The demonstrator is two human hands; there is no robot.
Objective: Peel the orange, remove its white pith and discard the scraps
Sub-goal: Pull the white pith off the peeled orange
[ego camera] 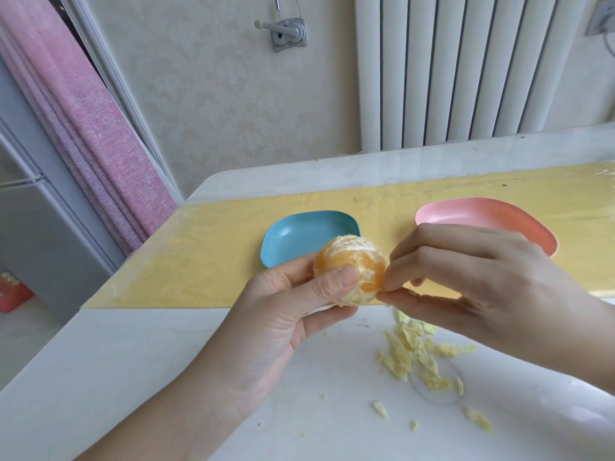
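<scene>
Head view: my hands over the table (139, 354).
Left hand (283, 314): grips the peeled orange (352, 264).
Right hand (472, 281): pinches pith at its right side.

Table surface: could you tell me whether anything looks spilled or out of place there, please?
Yes: pith scraps lie scattered loose on the white table under the right hand, while the blue dish and pink dish look empty.
</scene>
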